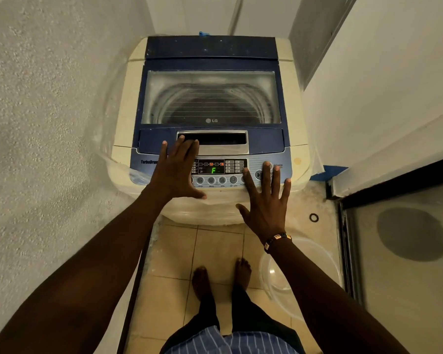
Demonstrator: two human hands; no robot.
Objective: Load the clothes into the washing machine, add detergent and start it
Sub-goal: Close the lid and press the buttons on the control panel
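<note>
A cream and blue top-loading washing machine (123, 116) stands in a narrow alcove with its glass lid (211, 98) closed. Its control panel (221, 171) is lit and shows a green "F". My left hand (175, 172) is open, fingers spread, its fingertips at the silver lid handle (223, 146). My right hand (267, 200) is open too, lying over the right side of the panel, with its middle fingertip at the power button (267, 165). Through the lid the drum looks dark, and I cannot tell what is inside it.
White walls close in on both sides. A clear plastic basin (302, 274) sits on the tiled floor at the right, beside my bare feet (221, 277). A dark-framed glass door (399, 246) is at the far right. A small black ring (314, 217) lies on the floor.
</note>
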